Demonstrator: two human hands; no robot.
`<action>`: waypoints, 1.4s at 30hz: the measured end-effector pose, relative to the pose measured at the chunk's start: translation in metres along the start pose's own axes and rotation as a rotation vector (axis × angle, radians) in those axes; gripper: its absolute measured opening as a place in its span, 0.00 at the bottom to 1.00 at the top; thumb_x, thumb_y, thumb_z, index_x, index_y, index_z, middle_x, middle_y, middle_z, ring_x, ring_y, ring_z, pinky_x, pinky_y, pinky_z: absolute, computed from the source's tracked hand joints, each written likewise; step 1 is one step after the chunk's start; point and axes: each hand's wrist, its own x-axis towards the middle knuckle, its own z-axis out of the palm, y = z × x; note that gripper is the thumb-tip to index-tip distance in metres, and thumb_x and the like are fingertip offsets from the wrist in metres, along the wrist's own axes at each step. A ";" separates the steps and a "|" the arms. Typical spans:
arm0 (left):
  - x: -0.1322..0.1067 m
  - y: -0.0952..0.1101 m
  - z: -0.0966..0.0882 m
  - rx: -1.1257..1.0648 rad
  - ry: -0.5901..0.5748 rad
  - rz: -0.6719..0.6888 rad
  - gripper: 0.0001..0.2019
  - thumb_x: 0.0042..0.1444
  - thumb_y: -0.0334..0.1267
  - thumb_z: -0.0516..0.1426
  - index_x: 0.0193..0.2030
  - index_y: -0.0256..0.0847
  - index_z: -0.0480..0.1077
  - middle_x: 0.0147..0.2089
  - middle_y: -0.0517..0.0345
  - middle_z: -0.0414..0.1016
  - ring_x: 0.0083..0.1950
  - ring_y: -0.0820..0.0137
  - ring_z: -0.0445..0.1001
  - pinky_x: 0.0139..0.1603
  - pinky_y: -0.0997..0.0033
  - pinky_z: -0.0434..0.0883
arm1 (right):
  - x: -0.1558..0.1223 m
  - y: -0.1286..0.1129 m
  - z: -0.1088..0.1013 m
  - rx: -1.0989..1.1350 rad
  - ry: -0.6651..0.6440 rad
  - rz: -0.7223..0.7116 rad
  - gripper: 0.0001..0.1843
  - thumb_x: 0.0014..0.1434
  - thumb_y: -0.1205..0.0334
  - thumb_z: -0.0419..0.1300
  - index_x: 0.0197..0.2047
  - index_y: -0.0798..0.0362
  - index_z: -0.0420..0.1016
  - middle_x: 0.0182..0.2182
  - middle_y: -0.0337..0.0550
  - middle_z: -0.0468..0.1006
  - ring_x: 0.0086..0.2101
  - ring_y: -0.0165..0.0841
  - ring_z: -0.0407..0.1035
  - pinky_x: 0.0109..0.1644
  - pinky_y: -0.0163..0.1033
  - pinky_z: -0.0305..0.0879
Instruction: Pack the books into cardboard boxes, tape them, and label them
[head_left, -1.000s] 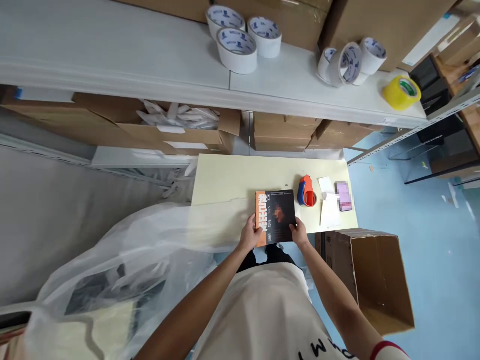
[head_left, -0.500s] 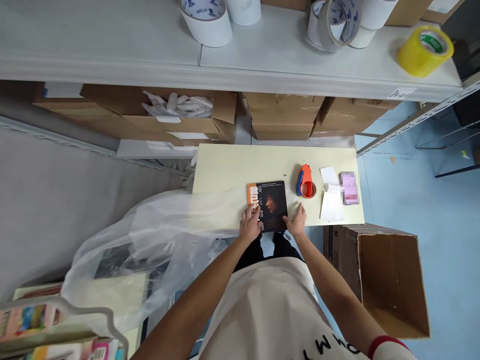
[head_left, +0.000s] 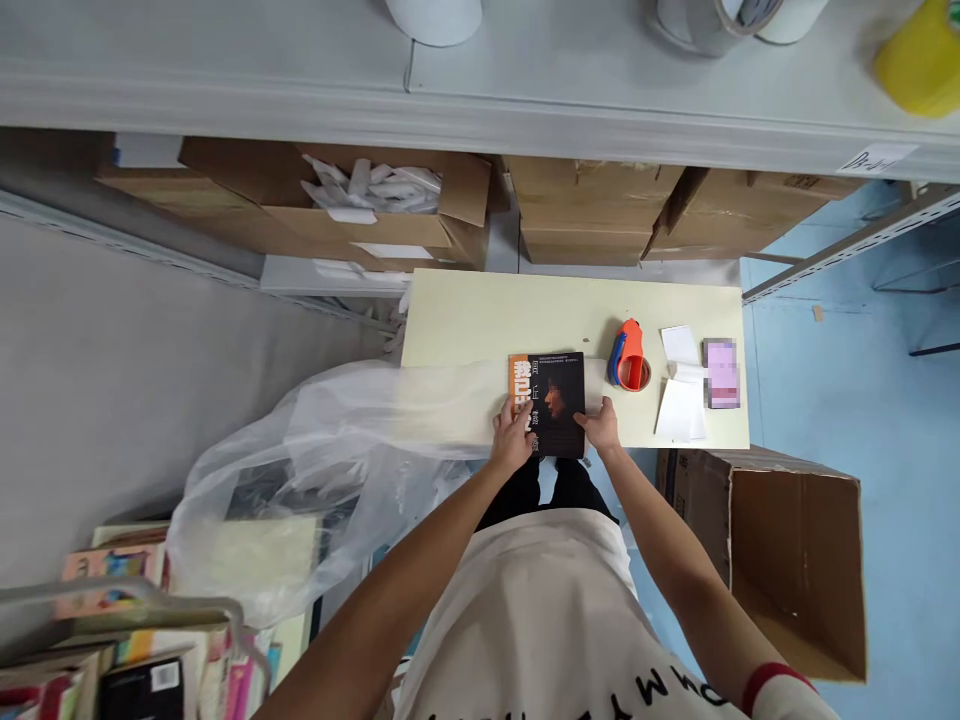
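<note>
A dark book (head_left: 553,397) with an orange spine strip lies flat on the pale yellow table (head_left: 495,320). My left hand (head_left: 512,437) rests on its lower left corner, fingers flat on the cover. My right hand (head_left: 600,428) touches its lower right edge with fingers stretched out. Both hands lie on the book without gripping it.
An orange and blue tape dispenser (head_left: 630,358) and white paper slips (head_left: 679,395) sit right of the book. A clear plastic bag (head_left: 315,450) drapes off the table's left. An open cardboard box (head_left: 787,555) stands on the blue floor. Books (head_left: 120,640) lie at lower left. Boxes fill the shelf behind.
The book went from held at the table's front edge to lying flat on it. My hands now rest on its lower corners. The camera has tilted down.
</note>
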 end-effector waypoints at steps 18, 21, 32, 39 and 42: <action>0.026 0.070 -0.034 -1.060 -0.308 0.316 0.32 0.60 0.60 0.53 0.63 0.41 0.68 0.62 0.46 0.72 0.65 0.54 0.67 0.66 0.54 0.64 | -0.064 -0.068 -0.012 0.020 -0.027 -0.246 0.31 0.52 0.43 0.64 0.54 0.50 0.67 0.45 0.47 0.78 0.44 0.40 0.72 0.48 0.46 0.72; 0.033 0.038 -0.057 -1.260 -0.282 0.175 0.34 0.57 0.67 0.52 0.57 0.42 0.72 0.58 0.47 0.75 0.63 0.54 0.70 0.61 0.56 0.68 | -0.068 -0.086 0.015 0.102 -0.191 -0.316 0.37 0.54 0.32 0.59 0.57 0.48 0.68 0.56 0.51 0.70 0.57 0.44 0.64 0.54 0.47 0.69; 0.085 -0.049 -0.113 -1.345 -0.423 -0.305 0.41 0.55 0.73 0.44 0.51 0.36 0.76 0.45 0.42 0.82 0.56 0.49 0.75 0.54 0.50 0.72 | -0.026 -0.082 0.103 0.234 -0.460 -0.209 0.43 0.50 0.23 0.56 0.61 0.40 0.71 0.71 0.43 0.51 0.71 0.47 0.40 0.70 0.55 0.49; 0.087 -0.087 -0.129 -0.702 0.074 -0.279 0.28 0.60 0.62 0.49 0.45 0.37 0.74 0.44 0.45 0.80 0.48 0.58 0.78 0.51 0.58 0.73 | -0.013 -0.056 0.123 0.214 -0.392 -0.240 0.42 0.48 0.27 0.61 0.60 0.43 0.73 0.70 0.45 0.57 0.69 0.47 0.47 0.69 0.53 0.53; 0.082 -0.078 -0.127 -0.456 0.183 -0.011 0.22 0.61 0.54 0.52 0.52 0.40 0.72 0.53 0.46 0.76 0.53 0.60 0.74 0.56 0.59 0.70 | -0.013 -0.051 0.126 0.203 -0.374 -0.264 0.38 0.50 0.32 0.63 0.60 0.43 0.73 0.69 0.46 0.58 0.68 0.47 0.51 0.65 0.53 0.59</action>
